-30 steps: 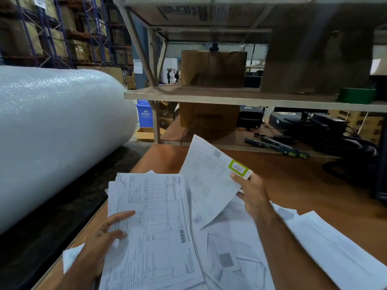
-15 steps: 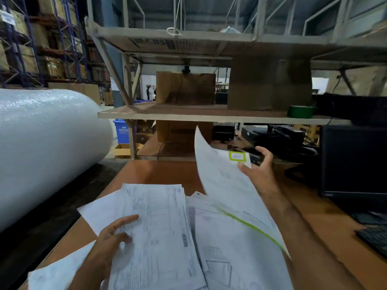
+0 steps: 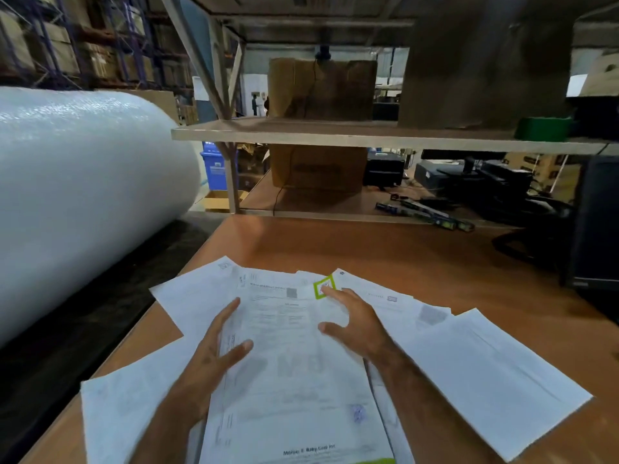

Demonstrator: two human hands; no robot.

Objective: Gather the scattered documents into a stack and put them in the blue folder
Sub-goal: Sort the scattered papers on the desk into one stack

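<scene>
Surface: brown wooden table.
On it, 6 o'clock: overlapping white documents, loosely fanned.
At 4 o'clock: blank sheet, angled.
At 8 o'clock: sheet overhanging table edge.
At 2 o'clock: dark monitor.

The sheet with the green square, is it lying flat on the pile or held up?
Flat: the sheet with the green square lies on the pile, with the right hand spread open over it.

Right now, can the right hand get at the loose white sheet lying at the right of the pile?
Probably yes. The right hand rests open on the middle pile, and the loose sheet lies flat beside that forearm on the table. Nothing lies on it or between them.
</scene>
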